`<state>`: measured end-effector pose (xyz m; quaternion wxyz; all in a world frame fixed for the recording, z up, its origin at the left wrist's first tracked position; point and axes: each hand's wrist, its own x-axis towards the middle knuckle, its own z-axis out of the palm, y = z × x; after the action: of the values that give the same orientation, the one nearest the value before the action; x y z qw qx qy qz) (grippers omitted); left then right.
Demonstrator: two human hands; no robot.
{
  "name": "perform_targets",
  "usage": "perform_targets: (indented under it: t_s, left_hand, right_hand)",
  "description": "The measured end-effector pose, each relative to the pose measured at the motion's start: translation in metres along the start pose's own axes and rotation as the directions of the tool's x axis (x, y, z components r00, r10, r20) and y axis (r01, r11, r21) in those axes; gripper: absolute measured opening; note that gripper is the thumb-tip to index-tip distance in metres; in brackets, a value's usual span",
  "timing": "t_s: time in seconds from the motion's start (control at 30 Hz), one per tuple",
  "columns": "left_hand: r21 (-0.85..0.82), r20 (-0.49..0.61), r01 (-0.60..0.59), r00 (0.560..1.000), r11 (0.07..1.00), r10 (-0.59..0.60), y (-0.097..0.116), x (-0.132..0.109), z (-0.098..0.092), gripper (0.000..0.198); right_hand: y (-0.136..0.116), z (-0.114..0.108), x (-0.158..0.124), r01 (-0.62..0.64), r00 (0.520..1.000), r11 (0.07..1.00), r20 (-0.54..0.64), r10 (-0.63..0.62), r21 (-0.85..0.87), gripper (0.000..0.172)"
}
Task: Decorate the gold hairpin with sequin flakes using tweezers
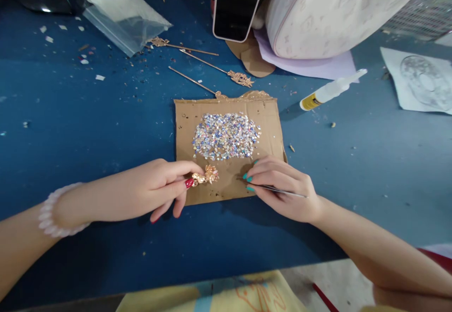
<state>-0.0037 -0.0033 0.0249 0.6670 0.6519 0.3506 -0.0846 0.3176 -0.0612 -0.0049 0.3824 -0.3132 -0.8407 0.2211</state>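
Note:
My left hand [155,189] pinches a gold flower-shaped ornament [211,174] between thumb and fingertips, just over the cardboard's lower left. In my right hand [282,187] is a pair of slim metal tweezers [287,192], tips pointing left toward the ornament and apart from it. Both hands rest near the lower part of a brown cardboard sheet [183,147]. A spread of small shiny chips [226,135], white, blue and violet, covers the cardboard's upper middle. Whether the tweezer tips hold anything is too small to tell.
Behind the cardboard lie gold hairpins [240,78] and a plastic bag [123,27]. A phone [238,5] leans by a white bag [318,15]. To the right are a glue bottle [328,93] and a printed paper sheet [420,81]. Scraps dot the blue table [106,128].

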Motion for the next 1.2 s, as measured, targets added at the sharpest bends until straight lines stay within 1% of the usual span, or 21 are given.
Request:
perform_targets:
  t_s: [0.23,0.5,0.73,0.83,1.07,1.2]
  left_hand:
    - [-0.004,-0.006,0.004,1.0,1.0,-0.004,0.0008,-0.0021,-0.0003,0.048]
    - [-0.017,-0.012,0.012,1.0,1.0,-0.012,0.0018,-0.0016,0.0,0.049]
    - [-0.024,-0.02,0.015,1.0,1.0,-0.016,0.0023,-0.0021,0.001,0.05]
    - [-0.03,-0.015,0.02,1.0,0.999,-0.021,0.0031,-0.0019,0.0005,0.051]
    - [-0.032,-0.032,0.021,0.999,0.999,-0.022,0.0053,-0.003,0.0014,0.047]
    - [-0.025,-0.013,0.031,0.999,0.999,-0.031,0.0053,-0.0029,0.0014,0.048]
  right_hand:
    - [-0.0006,0.0009,0.0013,-0.036,0.999,0.999,0.024,0.035,0.027,0.013]
    - [-0.0012,-0.0026,0.0002,-0.016,0.999,1.0,0.033,0.015,0.027,0.012]
    - [-0.003,-0.0048,-0.0027,0.066,0.994,0.995,0.089,-0.059,-0.075,0.012]
    - [-0.0034,-0.005,-0.0029,0.082,0.994,0.992,0.086,-0.074,-0.091,0.012]
    - [-0.0022,-0.0032,-0.0025,0.067,0.996,0.996,0.068,-0.063,-0.057,0.012]
    - [-0.0002,-0.0032,-0.003,0.023,0.998,1.0,0.056,-0.023,-0.003,0.014]
